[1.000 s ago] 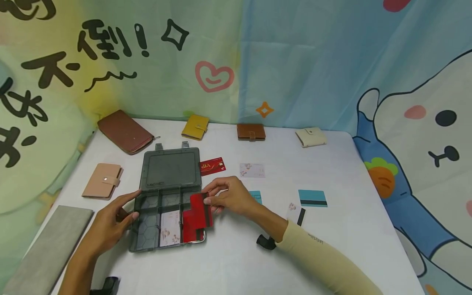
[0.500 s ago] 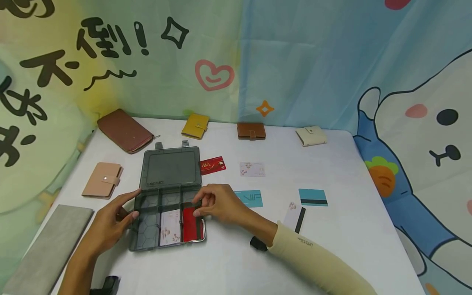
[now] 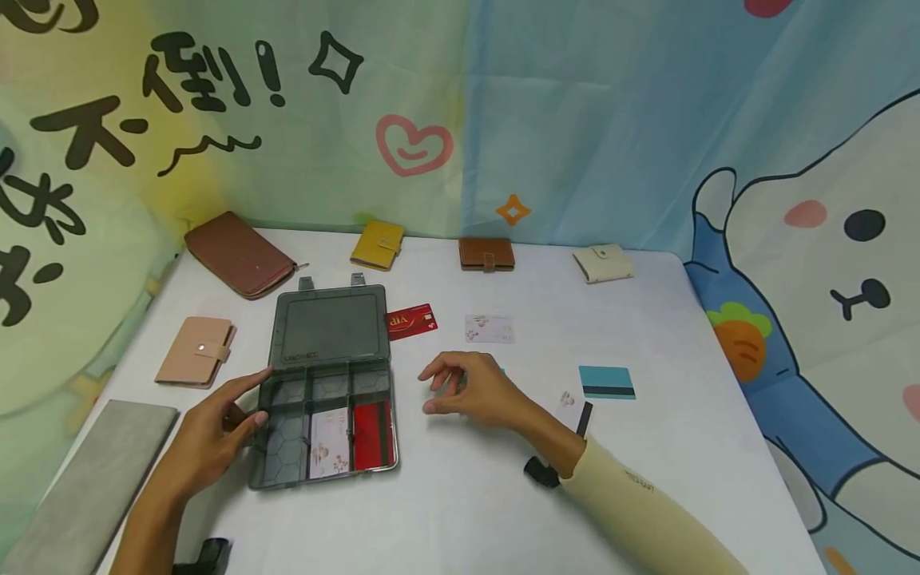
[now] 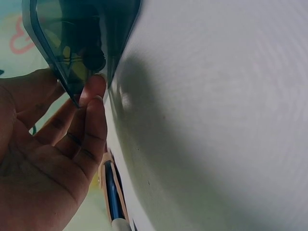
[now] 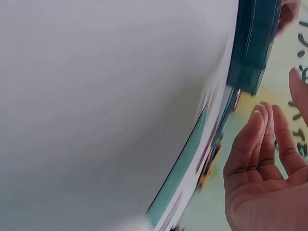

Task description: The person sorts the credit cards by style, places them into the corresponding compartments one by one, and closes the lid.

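A grey translucent compartment box (image 3: 331,323) lies on the table with its lid folded back. My left hand (image 3: 204,435) holds the box's left edge between thumb and fingers; the left wrist view shows the fingertips at a corner of the clear wall. Inside, a red card (image 3: 372,435) with a dark stripe fills the front right compartment, beside a pale flowered card (image 3: 330,443) in the front middle one. The other compartments hold nothing visible. Right of the box, my right hand (image 3: 477,391) hovers with loosely bent fingers and nothing in it, partly covering a blue card.
A red VIP card (image 3: 411,322), a flowered card (image 3: 489,328), a turquoise card (image 3: 607,375) and a striped white card (image 3: 573,409) lie to the right. Several wallets, including a yellow one (image 3: 378,246), line the back. A pink wallet (image 3: 194,351) and grey slab (image 3: 101,487) are left.
The right hand has let go of the red card, which now lies flat in the front right compartment. That hand has drawn back to the right. The left hand stays on the box.
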### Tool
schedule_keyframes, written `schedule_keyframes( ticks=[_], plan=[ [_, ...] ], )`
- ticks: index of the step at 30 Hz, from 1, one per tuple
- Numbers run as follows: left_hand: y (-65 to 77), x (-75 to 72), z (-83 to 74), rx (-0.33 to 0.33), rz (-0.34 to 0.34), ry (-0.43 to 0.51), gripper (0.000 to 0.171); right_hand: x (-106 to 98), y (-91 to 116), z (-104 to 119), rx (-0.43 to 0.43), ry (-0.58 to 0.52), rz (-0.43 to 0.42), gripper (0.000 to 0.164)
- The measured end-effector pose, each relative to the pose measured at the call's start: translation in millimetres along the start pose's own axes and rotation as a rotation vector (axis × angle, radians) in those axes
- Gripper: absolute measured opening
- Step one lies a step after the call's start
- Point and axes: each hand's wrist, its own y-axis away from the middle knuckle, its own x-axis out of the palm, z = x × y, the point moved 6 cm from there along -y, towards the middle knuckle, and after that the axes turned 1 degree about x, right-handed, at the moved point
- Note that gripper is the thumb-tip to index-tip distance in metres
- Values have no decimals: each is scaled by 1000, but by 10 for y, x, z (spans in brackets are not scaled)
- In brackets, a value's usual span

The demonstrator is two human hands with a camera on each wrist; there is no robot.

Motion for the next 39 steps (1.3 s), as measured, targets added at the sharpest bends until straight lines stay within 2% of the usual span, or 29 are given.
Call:
schedule_keyframes(
  ticks=[11,18,23,29,39],
  plan=[
    [2,-3,-12,4,-11,-11,65,-523,385,-453,111,31,-57,50],
    [6,-6,-5,0,-8,-12,65,-875,670,-623,109,38,-92,56],
    [6,-6,-7,-8,-4,-10,65,-1127,842,-870,126,124,-123,55],
    [3,0,-15,-15,3,-7,66,-1394,1016,-1087,204,233,-155,52],
    [3,5,2,-13,-1,-6,66,-1699,1172,-1288,329,405,-202,49]
  ],
)
